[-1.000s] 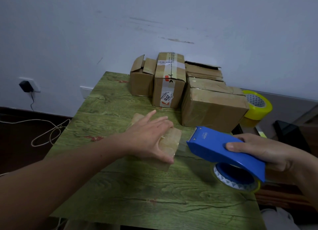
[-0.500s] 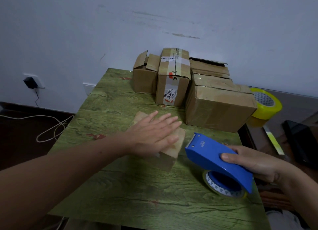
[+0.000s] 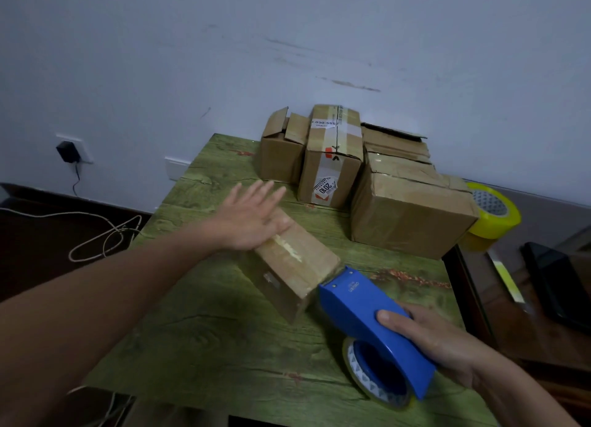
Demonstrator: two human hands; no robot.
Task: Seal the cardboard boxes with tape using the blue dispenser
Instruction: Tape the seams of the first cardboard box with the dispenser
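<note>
The left hand lay flat with fingers straight and spread, pressing on the far end of a small cardboard box that sat diagonally near the middle of the green wood-grain table. A glossy strip ran along the box's top. The right hand was wrapped around the blue tape dispenser from the side, fingers curled over its top. The dispenser's front edge touched the box's near top corner, and its tape roll hung just above the table.

Against the wall at the table's back stood three more boxes close together: an open-flapped box, a labelled taped box and a large box. Just right of the large one, off the table, sat a yellow tape roll.
</note>
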